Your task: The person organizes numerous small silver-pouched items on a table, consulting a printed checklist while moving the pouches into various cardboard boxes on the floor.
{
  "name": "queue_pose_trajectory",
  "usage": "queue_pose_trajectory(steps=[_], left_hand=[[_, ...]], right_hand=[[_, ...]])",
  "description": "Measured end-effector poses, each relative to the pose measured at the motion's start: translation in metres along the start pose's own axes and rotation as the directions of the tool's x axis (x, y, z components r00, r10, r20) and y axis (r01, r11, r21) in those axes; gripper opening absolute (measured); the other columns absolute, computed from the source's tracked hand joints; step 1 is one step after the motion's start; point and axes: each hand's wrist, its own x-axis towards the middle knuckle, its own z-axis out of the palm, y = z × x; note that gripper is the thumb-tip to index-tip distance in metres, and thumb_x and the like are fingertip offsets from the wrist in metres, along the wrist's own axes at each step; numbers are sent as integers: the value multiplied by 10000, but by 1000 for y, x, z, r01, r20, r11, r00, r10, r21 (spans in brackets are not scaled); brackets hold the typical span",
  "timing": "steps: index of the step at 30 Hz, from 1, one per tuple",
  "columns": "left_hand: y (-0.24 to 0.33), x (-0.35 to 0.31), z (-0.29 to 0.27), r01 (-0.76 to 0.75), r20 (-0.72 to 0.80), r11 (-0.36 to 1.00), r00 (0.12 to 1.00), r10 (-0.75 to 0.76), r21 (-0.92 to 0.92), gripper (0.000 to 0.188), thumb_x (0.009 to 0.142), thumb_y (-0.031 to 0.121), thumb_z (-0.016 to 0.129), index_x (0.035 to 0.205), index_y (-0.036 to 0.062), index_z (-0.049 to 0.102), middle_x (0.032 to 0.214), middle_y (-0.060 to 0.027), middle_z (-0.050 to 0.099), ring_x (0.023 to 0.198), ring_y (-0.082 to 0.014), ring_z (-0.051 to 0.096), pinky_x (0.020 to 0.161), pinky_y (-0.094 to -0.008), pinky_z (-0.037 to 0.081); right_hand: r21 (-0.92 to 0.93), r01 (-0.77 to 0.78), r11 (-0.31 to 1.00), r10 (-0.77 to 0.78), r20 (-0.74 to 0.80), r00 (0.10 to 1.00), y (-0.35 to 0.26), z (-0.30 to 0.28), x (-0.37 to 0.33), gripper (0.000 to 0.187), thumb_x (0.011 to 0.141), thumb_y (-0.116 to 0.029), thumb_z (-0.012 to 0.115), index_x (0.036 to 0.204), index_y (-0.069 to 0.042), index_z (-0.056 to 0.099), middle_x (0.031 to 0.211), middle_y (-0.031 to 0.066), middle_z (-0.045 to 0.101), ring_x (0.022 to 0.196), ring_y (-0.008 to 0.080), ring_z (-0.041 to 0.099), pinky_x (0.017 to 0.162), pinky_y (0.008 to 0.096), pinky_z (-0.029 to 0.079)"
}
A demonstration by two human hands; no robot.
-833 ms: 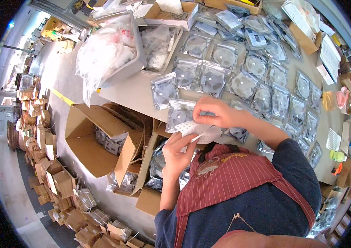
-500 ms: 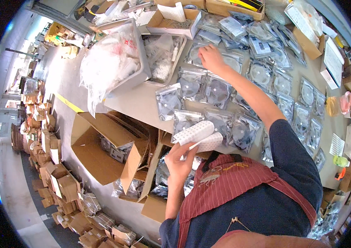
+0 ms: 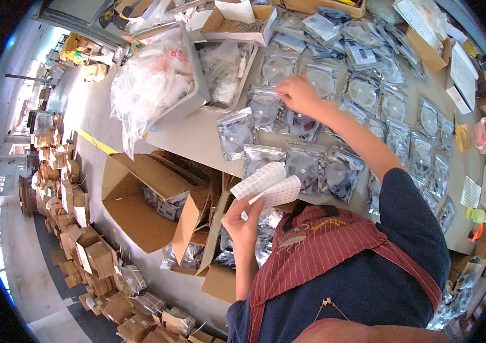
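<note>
Right hand [image 3: 303, 97] shifting from a far-row bag [image 3: 277, 70] to a nearer clear zip bag [image 3: 266, 111]; left hand [image 3: 242, 220] pinching a folded dot-printed sheet [image 3: 260, 182].
Sheet is overlapping near-row bags [image 3: 306, 166] in view, flaps parting; a slackening pinch could be dropping it. Right fingertips are meeting the zip bag's upper edge, gripping or pressing: cannot tell; sideways drag could be skewing the adjacent bag [image 3: 301, 126].

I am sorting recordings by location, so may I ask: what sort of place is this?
Probably a packing area in a workshop or warehouse: bagged parts lie in rows on the table, an open cardboard box stands beside it, and cartons crowd the floor.
</note>
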Motion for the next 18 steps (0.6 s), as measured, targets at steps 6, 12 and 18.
queue_pose_trajectory(steps=[6, 12, 18], left_hand=[[0, -16, 6, -22, 78, 999, 997, 20, 29, 150, 811, 36, 776, 950, -10, 745, 783, -12, 663, 698, -65, 543, 622, -227, 425], [2, -33, 18, 10, 143, 997, 990, 2, -78, 137, 865, 68, 752, 954, -34, 730, 765, 39, 636, 700, -25, 493, 606, -202, 401], [22, -52, 34, -49, 99, 995, 993, 57, -84, 139, 881, 91, 749, 929, -36, 720, 756, 43, 631, 679, -18, 483, 591, -189, 389]], right_hand=[[640, -47, 767, -80, 169, 982, -113, -102, -85, 176, 867, -92, 677, 1036, -78, 723, 1053, 94, 724, 970, 290, 681, 848, 378, 533], [582, 104, 807, -173, 65, 983, -168, -155, -141, 264, 848, -90, 708, 1106, -54, 665, 1157, 117, 657, 1067, 318, 631, 909, 402, 507], [569, -51, 821, -19, 117, 993, -174, -171, -175, 329, 824, -128, 747, 1114, -63, 606, 1153, 120, 616, 1018, 309, 607, 860, 399, 492]])
